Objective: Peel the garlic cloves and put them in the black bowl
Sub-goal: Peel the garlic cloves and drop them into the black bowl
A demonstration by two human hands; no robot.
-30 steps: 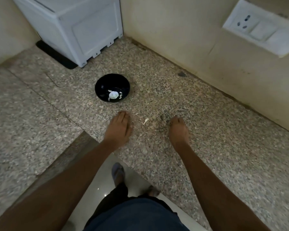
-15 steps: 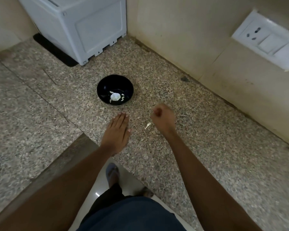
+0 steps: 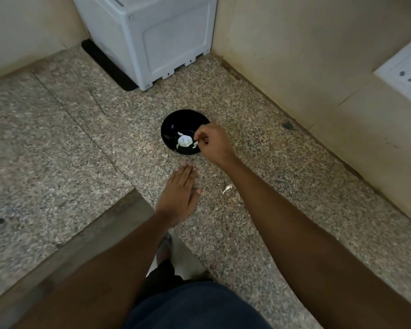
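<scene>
The black bowl point(image 3: 176, 122) stands on the speckled granite counter, holding a white garlic bulb point(image 3: 184, 140) with a few loose pale cloves around it. My right hand point(image 3: 212, 144) hovers over the bowl's right rim, fingers curled, its fingertips pinching a small pale garlic clove just inside the bowl. My left hand point(image 3: 179, 194) lies flat on the counter in front of the bowl, fingers straight and holding nothing. A small pale garlic piece point(image 3: 227, 188) lies on the granite between my two arms.
A white boxy appliance point(image 3: 152, 36) on a black mat stands in the back corner. The beige wall runs along the right, with a white socket plate point(image 3: 408, 72). The counter's front edge point(image 3: 119, 210) cuts in at the lower left.
My right hand lifted off the counter, curled up and travelled forward to the bowl's right rim. My left hand stayed flat in place. The camera view shifted.
</scene>
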